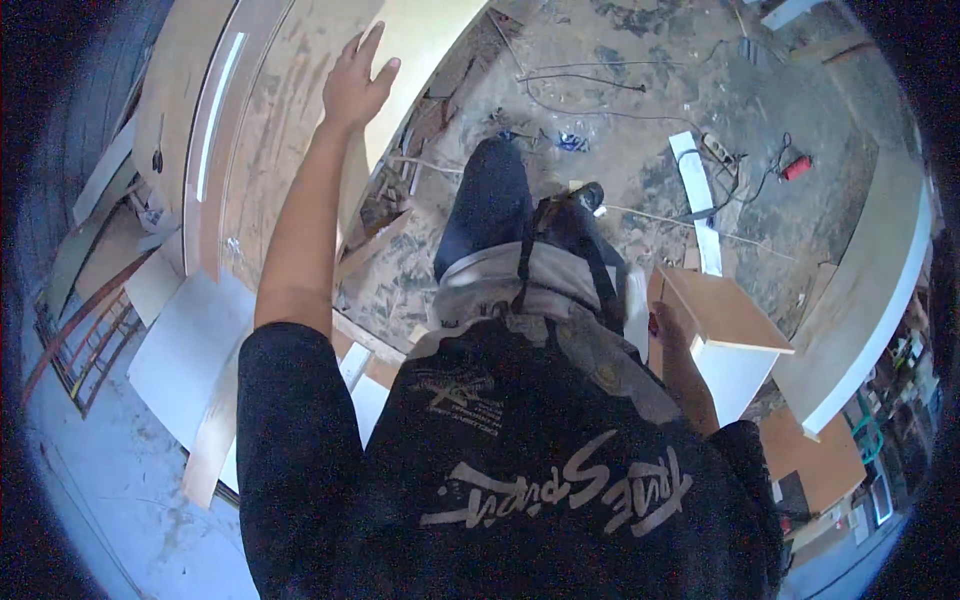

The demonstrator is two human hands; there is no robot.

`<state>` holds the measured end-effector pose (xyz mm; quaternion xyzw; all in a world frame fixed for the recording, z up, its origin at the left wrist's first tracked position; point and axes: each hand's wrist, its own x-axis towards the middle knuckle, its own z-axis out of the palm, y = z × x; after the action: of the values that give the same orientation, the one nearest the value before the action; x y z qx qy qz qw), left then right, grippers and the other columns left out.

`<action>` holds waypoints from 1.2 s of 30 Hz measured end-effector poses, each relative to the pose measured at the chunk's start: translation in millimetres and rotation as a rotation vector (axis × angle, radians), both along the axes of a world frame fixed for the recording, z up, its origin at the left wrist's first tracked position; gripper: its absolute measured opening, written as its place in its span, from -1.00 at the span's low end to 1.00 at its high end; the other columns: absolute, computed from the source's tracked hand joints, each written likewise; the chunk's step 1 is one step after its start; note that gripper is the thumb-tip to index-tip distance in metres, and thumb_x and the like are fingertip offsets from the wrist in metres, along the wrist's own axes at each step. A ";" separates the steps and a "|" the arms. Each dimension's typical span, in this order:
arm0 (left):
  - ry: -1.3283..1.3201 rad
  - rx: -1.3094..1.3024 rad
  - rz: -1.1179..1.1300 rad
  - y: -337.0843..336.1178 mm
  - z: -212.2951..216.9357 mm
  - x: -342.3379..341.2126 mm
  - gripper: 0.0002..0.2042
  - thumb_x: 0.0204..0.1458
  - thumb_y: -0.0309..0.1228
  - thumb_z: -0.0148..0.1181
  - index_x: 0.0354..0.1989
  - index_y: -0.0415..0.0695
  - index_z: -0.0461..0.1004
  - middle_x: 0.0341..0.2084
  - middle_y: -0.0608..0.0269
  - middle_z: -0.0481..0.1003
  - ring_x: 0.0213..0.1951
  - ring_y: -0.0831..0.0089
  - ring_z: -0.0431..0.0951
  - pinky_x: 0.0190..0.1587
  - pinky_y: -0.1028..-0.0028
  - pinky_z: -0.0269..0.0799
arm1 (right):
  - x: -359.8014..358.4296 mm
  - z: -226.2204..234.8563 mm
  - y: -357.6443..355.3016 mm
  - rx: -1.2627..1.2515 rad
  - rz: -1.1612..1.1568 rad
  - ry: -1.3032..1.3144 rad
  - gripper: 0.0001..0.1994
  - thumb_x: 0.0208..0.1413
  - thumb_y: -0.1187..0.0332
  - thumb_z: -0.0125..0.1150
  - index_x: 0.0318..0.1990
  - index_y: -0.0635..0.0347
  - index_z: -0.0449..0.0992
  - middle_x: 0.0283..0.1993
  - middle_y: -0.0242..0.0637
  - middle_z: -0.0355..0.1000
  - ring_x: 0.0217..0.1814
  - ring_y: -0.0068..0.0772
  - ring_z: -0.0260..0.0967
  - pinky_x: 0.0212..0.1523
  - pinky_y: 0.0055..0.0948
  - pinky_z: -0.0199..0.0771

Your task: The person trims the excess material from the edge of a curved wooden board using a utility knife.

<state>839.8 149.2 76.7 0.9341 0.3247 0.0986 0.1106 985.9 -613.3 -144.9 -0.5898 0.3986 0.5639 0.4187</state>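
My left hand (357, 88) is stretched out over a pale yellow board (425, 40) at the upper left. Its fingers and thumb are spread, and nothing is in them. It seems to rest on or hover just above the board; which one I cannot tell. On the other side, my right hand (668, 318) is low beside my hip, in shadow. It lies against a brown and white wooden box or cabinet piece (728, 308), with a narrow white panel edge (637, 308) close to its fingers. Those fingers are too dark and partly hidden to read.
Long wooden boards (290, 110) lie along the left, with a white strip (222, 115) on them. White sheets (190, 350) lean at lower left. Cables (600, 82), a power strip (718, 150) and a red object (796, 168) lie on the dusty floor. A curved-looking panel (865, 290) stands right.
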 end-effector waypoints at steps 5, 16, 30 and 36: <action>0.093 -0.086 0.053 4.1 10.4 -17.0 -0.35 0.13 0.04 0.15 0.41 0.23 0.19 0.33 -0.09 0.22 0.33 -0.04 0.25 0.29 0.08 0.24 | -65.2 -1.3 52.6 -0.068 -0.037 -0.140 -0.80 0.26 0.06 0.11 -0.25 -0.07 0.43 -0.66 -0.42 0.23 -0.76 -0.45 0.11 -0.77 -0.41 0.13; -0.094 -0.244 -0.098 10.8 4.5 -1.9 -0.25 -0.04 0.01 0.34 0.37 0.12 0.25 0.35 -0.13 0.16 0.34 -0.05 0.21 0.32 0.07 0.20 | -62.0 97.9 266.2 0.114 -0.159 -0.583 -0.76 0.32 0.22 0.04 0.08 -0.02 0.40 -0.60 -0.47 0.28 -0.72 -0.56 0.18 -0.73 -0.54 0.19; -0.037 0.141 -0.514 25.5 -20.7 95.9 -0.32 0.24 0.04 -0.09 0.45 -0.06 0.06 0.46 0.05 0.01 0.48 0.09 -0.07 0.46 0.00 -0.25 | -161.8 193.2 295.7 -0.101 -0.197 -0.600 -0.68 0.37 0.03 -0.02 0.01 0.03 0.40 -0.56 -0.40 0.38 -0.70 -0.56 0.28 -0.74 -0.57 0.17; -0.079 0.229 -0.551 67.1 -35.4 234.2 -0.35 0.24 0.10 -0.10 0.44 0.10 0.11 0.46 0.05 0.01 0.48 0.09 -0.07 0.46 0.00 -0.25 | -120.0 195.5 329.1 -0.070 -0.315 -0.560 -0.71 0.37 0.03 -0.02 -0.12 0.04 0.38 -0.59 -0.39 0.39 -0.70 -0.54 0.33 -0.78 -0.53 0.19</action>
<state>1073.9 216.3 41.4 0.9889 0.0414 0.1372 0.0398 865.8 -284.2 50.6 -0.6671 0.3734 0.2939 0.5737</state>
